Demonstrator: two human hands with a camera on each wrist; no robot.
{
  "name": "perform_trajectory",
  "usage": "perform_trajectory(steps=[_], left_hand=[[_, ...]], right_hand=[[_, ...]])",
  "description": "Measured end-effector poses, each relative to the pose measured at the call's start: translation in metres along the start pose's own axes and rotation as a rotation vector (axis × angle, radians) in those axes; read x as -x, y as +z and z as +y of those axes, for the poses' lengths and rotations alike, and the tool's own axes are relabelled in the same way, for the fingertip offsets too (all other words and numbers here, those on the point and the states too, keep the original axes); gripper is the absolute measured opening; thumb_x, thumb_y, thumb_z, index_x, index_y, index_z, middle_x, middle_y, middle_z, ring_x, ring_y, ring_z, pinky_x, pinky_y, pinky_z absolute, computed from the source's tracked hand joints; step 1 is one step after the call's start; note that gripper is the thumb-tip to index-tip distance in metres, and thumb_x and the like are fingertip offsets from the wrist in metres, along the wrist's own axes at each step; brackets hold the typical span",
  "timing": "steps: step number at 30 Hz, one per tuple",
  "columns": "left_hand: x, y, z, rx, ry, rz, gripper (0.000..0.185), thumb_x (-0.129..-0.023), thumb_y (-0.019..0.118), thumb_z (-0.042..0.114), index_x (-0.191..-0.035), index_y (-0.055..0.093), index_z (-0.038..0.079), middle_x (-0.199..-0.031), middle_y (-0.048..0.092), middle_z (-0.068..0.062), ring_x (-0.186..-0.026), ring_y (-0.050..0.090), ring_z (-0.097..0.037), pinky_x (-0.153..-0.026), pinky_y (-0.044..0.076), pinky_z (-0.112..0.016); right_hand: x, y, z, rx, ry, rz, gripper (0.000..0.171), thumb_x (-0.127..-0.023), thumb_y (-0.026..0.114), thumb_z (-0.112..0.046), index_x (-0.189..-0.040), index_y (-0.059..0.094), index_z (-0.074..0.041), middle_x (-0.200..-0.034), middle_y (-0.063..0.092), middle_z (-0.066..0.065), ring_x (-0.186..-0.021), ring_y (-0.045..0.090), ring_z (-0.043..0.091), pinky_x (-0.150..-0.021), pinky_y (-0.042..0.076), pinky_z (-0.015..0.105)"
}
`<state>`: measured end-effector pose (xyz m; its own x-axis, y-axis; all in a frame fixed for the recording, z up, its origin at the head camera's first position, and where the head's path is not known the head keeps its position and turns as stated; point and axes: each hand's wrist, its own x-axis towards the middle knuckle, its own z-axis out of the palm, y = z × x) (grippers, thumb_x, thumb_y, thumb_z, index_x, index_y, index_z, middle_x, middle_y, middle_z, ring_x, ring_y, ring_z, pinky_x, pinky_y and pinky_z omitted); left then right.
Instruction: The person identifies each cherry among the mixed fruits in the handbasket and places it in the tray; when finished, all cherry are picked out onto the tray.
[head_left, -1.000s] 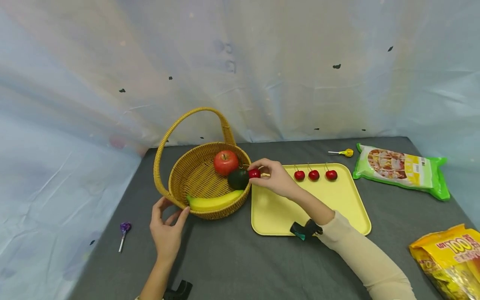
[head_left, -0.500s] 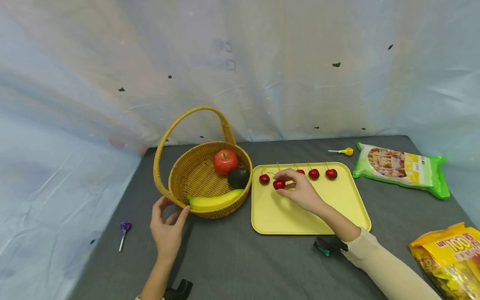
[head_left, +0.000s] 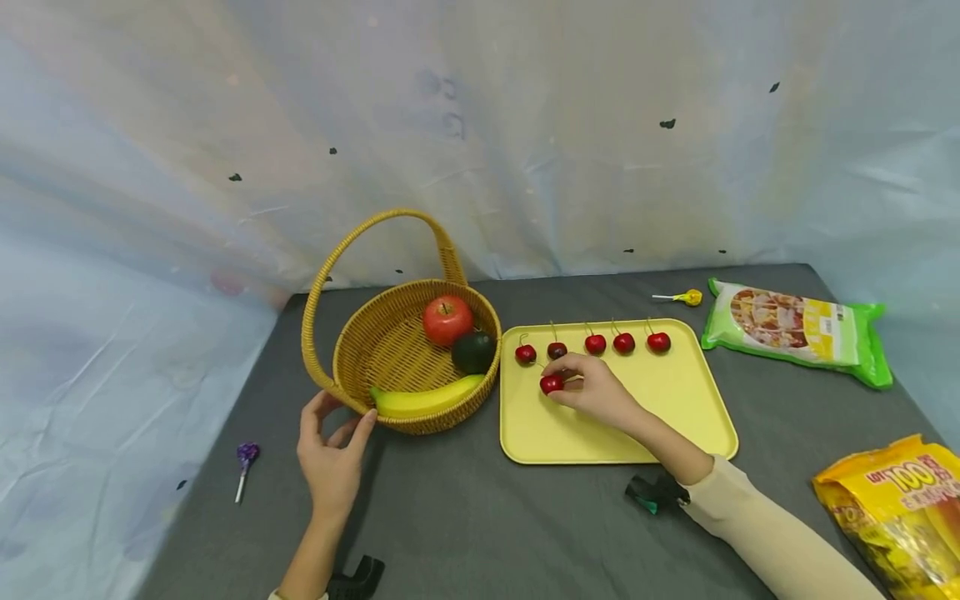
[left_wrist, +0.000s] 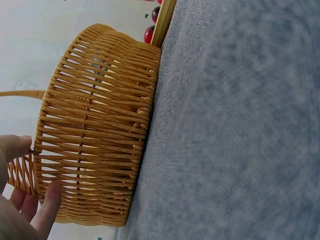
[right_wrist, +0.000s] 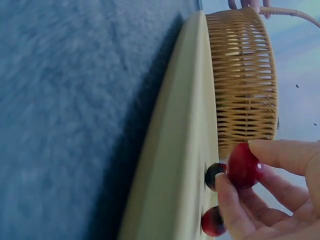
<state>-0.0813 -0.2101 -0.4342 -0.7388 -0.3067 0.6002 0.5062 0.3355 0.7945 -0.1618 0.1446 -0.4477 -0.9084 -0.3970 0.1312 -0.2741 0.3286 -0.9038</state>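
In the head view, a glossy red cherry [head_left: 551,383] is pinched between the curled fingers of the right hand [head_left: 596,393] at the middle of the flat yellow plastic tray [head_left: 697,417]. A second ago it was held at the rim of the round woven wicker basket [head_left: 390,346]; it is now low over the tray, below a row of five cherries [head_left: 595,342], so fruit is being moved across. The basket's near rim is touched by the loosely open left hand [head_left: 330,454]. A red apple [head_left: 447,319], a dark green fruit [head_left: 472,352] and a yellow banana [head_left: 420,402] are left in the basket. A purple lollipop [head_left: 245,458], a yellow lollipop [head_left: 686,297] and two snack bags [head_left: 795,329] lie apart; nothing is in the way.

In the left wrist view, the basket wall [left_wrist: 100,130] is steadied at lower left by relaxed fingers [left_wrist: 47,207].

In the right wrist view, the cherry [right_wrist: 243,165] is gripped at lower right, just above the tray edge [right_wrist: 185,150].
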Motion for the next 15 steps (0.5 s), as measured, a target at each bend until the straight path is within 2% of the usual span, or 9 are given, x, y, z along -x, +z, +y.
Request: perform_trajectory(steps=[4,7,11,15], left_hand=[[0.001,-0.001,0.001,0.015,-0.030,-0.006,0.054,-0.078,0.069,-0.024,-0.128,0.049,-0.020,-0.118,0.055,-0.014,-0.110,0.056,-0.021,-0.079,0.060,-0.024],[0.001,-0.001,0.001,0.018,-0.030,-0.012,0.054,-0.078,0.069,-0.024,-0.128,0.048,-0.020,-0.118,0.055,-0.020,-0.110,0.056,-0.019,-0.080,0.060,-0.024],[0.001,-0.001,0.000,0.008,-0.008,-0.008,0.055,-0.077,0.069,-0.025,-0.128,0.048,-0.021,-0.117,0.053,-0.028,-0.109,0.056,-0.019,-0.079,0.060,-0.023],[0.001,-0.002,0.000,-0.003,-0.014,-0.003,0.055,-0.077,0.070,-0.024,-0.128,0.049,-0.020,-0.118,0.055,-0.018,-0.109,0.057,-0.020,-0.080,0.060,-0.024]], right_hand=[[-0.004,0.008,-0.001,0.075,-0.010,-0.041,0.025,-0.082,0.078,0.002,-0.106,0.071,0.002,-0.101,0.070,0.010,-0.090,0.063,0.026,-0.074,0.057,0.031],[-0.006,0.012,-0.002,0.108,-0.018,-0.057,0.024,-0.080,0.078,0.003,-0.104,0.071,0.001,-0.098,0.070,0.008,-0.085,0.062,0.023,-0.066,0.054,0.028],[-0.008,0.016,-0.001,0.120,-0.002,-0.066,0.023,-0.080,0.079,0.003,-0.102,0.071,0.001,-0.097,0.070,0.007,-0.083,0.061,0.021,-0.066,0.053,0.028],[-0.008,0.018,0.000,0.125,0.014,-0.062,0.023,-0.079,0.079,0.003,-0.100,0.070,0.000,-0.096,0.069,0.007,-0.083,0.061,0.020,-0.068,0.053,0.028]])
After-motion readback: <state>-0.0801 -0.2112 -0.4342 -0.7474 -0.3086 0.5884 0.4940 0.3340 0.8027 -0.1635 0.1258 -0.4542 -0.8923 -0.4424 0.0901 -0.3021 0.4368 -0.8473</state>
